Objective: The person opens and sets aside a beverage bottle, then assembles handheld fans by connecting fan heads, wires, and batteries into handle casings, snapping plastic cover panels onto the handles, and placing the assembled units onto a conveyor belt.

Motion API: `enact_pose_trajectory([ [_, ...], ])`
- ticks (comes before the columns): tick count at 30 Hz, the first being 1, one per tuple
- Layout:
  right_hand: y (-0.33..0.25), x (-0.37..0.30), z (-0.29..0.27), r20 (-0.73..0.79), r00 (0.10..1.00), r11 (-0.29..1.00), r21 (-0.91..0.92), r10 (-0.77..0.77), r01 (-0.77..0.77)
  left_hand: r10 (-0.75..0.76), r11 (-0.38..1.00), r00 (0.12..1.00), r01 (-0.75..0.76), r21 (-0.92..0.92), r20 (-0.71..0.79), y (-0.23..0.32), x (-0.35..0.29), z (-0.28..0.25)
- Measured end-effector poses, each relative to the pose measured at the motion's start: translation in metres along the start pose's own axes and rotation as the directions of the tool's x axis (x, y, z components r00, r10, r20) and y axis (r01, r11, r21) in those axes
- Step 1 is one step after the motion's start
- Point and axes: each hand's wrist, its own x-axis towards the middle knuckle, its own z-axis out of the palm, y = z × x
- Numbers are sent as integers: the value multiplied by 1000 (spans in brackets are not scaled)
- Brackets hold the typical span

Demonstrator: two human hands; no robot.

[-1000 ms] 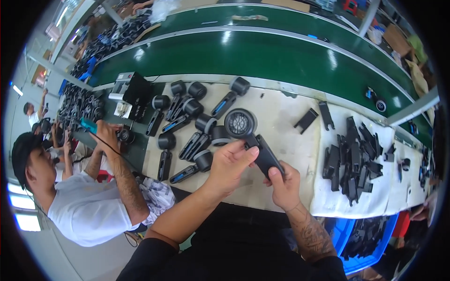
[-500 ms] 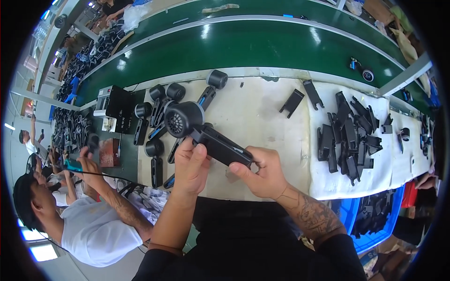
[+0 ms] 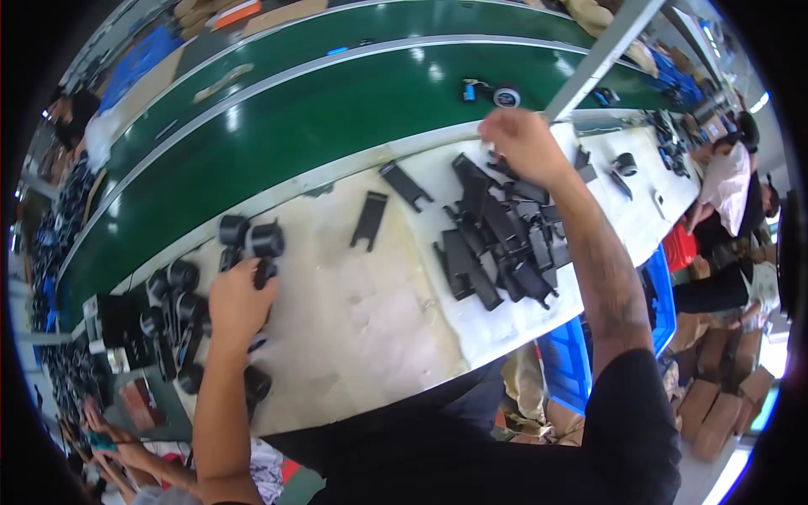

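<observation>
My left hand (image 3: pixel 240 303) is closed around the dark handle of a handheld fan (image 3: pixel 265 240) with a round black head, low over the left part of the table. Beside it stands another round black head (image 3: pixel 233 229). More fans (image 3: pixel 181 276) lie in a group to the left. On the right, my right hand (image 3: pixel 522 143) hovers above the far edge of a pile of black plastic handle covers (image 3: pixel 497 227). Its fingers are bent and smeared by motion, so their grip cannot be made out. Two loose covers, one upright (image 3: pixel 369 220) and one slanted (image 3: pixel 406 185), lie between the hands.
Beyond the pale worktable (image 3: pixel 353 337) runs a green conveyor belt (image 3: pixel 337 126) with a part on it (image 3: pixel 505 96). A metal post (image 3: pixel 602 59) rises near my right hand. Blue crates (image 3: pixel 566 362) stand below the table's right side. A black machine (image 3: pixel 118 324) sits at far left.
My hands have parted: the left has taken the fan to the table's left side, while the right has let go and reached over the cover pile. The view has turned to the right.
</observation>
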Motion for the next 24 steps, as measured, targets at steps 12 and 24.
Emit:
enact_pose_trajectory([
  [12, 163, 147, -30, -225, 972, 924, -355, 62, -141, 40, 966, 949, -116, -230, -314, 25, -37, -18],
  [24, -62, -46, 18, 303, 927, 803, 596, -222, -3, -105, -38, 945, 307, -951, 310, 67, -26, 26],
])
